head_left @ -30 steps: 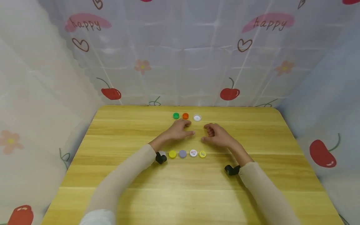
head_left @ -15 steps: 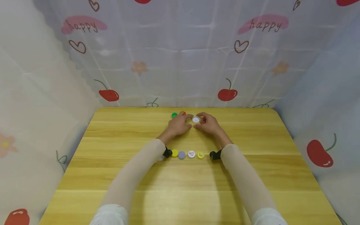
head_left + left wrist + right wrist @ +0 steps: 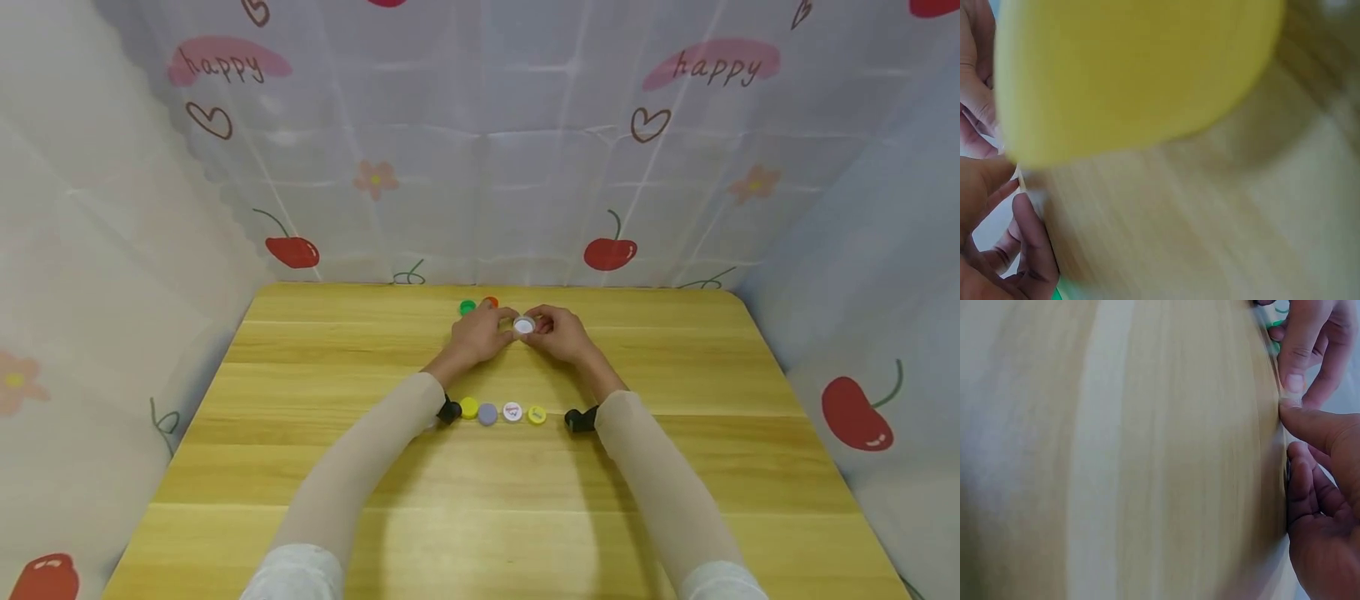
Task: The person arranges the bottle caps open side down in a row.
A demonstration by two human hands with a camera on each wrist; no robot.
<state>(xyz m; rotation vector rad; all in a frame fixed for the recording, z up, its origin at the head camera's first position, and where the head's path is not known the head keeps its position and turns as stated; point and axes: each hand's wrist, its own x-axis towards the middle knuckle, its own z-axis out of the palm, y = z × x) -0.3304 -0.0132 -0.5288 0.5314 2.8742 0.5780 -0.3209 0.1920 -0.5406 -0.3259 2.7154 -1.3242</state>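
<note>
A round white cap [image 3: 523,326], its hollow side up, is between my two hands near the far side of the table in the head view. My left hand [image 3: 477,335] pinches its left edge with thumb and fingers. On the opposite edge my right hand [image 3: 562,335] pinches it too. Fingertips of both hands meet closely around the cap in the right wrist view, where it is mostly hidden. Just behind my left hand lie a green cap [image 3: 467,307] and an orange cap [image 3: 491,302], the orange one partly covered.
Nearer me runs a row: a yellow cap [image 3: 468,407], a purple cap [image 3: 487,414], a white printed cap [image 3: 512,412] and a yellow marked cap [image 3: 536,415]. A pale cap is mostly hidden by my left wrist. A patterned curtain [image 3: 480,200] borders the wooden table [image 3: 517,533].
Both hands came together from apart, reached the white cap and now grip it. The cap has shifted slightly toward me. The other caps stay where they were.
</note>
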